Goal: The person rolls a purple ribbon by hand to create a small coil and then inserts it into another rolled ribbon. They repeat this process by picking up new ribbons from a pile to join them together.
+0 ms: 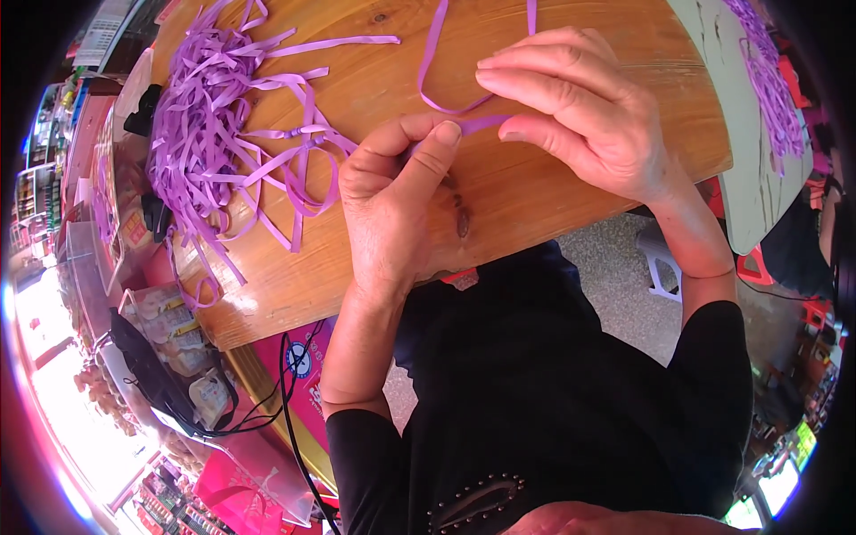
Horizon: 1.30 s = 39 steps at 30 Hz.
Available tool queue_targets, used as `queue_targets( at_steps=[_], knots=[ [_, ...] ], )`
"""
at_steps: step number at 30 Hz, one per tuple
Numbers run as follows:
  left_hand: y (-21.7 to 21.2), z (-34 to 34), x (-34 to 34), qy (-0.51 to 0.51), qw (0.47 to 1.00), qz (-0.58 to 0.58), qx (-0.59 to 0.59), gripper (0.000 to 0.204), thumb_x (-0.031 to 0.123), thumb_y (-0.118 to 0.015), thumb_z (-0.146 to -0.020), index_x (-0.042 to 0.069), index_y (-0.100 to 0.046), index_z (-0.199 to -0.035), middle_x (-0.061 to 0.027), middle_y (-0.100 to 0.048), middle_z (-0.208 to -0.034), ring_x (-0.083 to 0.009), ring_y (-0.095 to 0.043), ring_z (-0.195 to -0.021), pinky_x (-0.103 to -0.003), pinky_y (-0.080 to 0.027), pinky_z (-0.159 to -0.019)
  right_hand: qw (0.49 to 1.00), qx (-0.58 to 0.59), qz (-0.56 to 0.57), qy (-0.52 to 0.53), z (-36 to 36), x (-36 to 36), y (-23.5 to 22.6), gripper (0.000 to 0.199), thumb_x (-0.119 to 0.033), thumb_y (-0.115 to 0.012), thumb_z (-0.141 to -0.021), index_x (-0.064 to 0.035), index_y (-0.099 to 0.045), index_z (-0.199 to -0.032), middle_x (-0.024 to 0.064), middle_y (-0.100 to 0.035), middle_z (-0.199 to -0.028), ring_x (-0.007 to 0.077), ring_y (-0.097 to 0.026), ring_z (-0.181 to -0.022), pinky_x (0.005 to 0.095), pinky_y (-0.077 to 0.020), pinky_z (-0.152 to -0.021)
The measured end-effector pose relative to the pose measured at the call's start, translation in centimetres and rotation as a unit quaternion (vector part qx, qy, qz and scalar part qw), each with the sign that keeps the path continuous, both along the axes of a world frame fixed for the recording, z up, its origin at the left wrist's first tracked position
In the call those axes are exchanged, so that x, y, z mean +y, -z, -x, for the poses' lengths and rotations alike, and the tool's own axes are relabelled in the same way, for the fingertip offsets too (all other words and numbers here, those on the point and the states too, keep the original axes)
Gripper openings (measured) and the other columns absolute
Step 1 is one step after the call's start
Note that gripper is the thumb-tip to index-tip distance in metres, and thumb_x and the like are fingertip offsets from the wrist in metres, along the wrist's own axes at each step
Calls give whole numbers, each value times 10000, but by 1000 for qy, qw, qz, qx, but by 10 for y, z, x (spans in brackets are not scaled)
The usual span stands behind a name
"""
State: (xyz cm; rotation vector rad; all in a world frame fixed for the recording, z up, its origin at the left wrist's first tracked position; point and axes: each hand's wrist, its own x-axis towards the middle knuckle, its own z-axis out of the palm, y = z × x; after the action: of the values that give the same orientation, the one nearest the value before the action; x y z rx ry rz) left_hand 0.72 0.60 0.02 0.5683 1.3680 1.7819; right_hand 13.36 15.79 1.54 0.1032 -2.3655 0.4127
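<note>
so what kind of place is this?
Likely a small shop doubling as a workspace: packed shelves along the left, a wooden table heaped with purple ribbon, and more ribbon on a pale table at right.

Left hand (390,201) curls into a pinch; right hand (588,111) arches, fingers (553,92) extended

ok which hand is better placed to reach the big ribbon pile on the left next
Probably the left hand: it is nearer the ribbon pile, though it pinches a ribbon; the right hand is farther off.
</note>
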Motion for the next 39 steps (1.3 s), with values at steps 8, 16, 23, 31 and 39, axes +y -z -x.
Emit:
queue_targets(
  at_steps=[8, 16, 23, 31, 39],
  knots=[
    [0, 7, -6, 12, 1000, -4, -21, 78, 59, -634, -850, 3, -657, -900, 17, -608, -743, -32, -510, -659, -172, -406, -593, 999, 31, 1, -24, 3, -3, 18, 364, -40, -747, -631, -5, -666, -984, 58, -606, -800, 195, -580, -722, 300, -422, -614],
    [3, 14, -6, 24, 999, 5, -24, 89, 56, -650, -840, -10, -652, -899, 23, -601, -725, -24, -494, -631, -158, -393, -563, 1000, -13, -24, -4, 0, -5, 10, 240, 18, -737, -651, -4, -662, -879, 57, -589, -768, 190, -567, -685, 283, -413, -591],
    [0, 8, 2, 6, 1000, -18, 19, 86, 8, -658, -822, -5, -647, -906, 27, -609, -784, -18, -502, -701, -155, -397, -625, 936, -112, 317, -101, -4, -10, -2, 84, 19, -663, -762, 13, -638, -842, 61, -587, -758, 146, -551, -669, 251, -421, -613],
    [10, -6, 9, -19, 992, -88, -89, 108, -23, -628, -835, 12, -609, -935, 15, -601, -792, -25, -503, -725, -165, -402, -651, 539, -93, 766, -336, 3, -15, 33, 235, -82, -592, -862, -13, -618, -1086, 51, -609, -830, 149, -518, -688, 259, -398, -604],
    [24, -11, 5, -93, 979, -120, 134, 90, -28, -615, -842, 2, -620, -926, 8, -548, -884, -25, -471, -700, -154, -383, -619, 955, -23, 289, -63, 14, -30, 16, 320, 35, -618, -796, -26, -632, -1111, 59, -598, -873, 144, -547, -744, 252, -435, -649]
  ],
)
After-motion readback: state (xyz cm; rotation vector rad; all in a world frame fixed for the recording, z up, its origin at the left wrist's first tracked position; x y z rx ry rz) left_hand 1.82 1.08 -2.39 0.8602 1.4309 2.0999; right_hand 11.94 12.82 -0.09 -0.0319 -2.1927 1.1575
